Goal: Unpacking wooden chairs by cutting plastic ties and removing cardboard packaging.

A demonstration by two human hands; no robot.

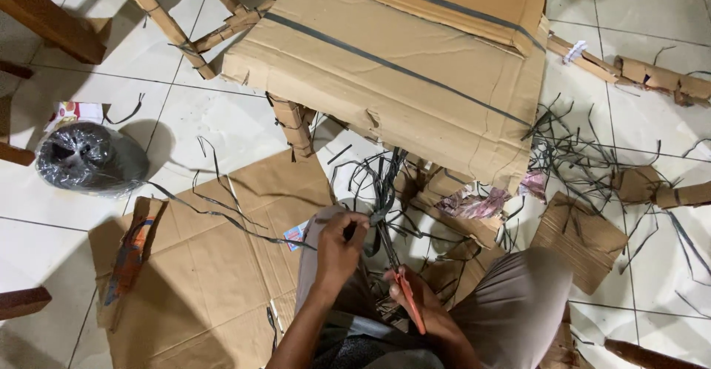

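Strapping bands [385,191] hang in a dark bundle from the cardboard-wrapped furniture [400,65] ahead of me. My left hand [339,247] has its grip pinched around the bundle, just above my knees. My right hand [422,306] is closed on an orange cutter [409,299], blade beside the bands. Flattened cardboard [215,265] covers the tiled floor [44,243].
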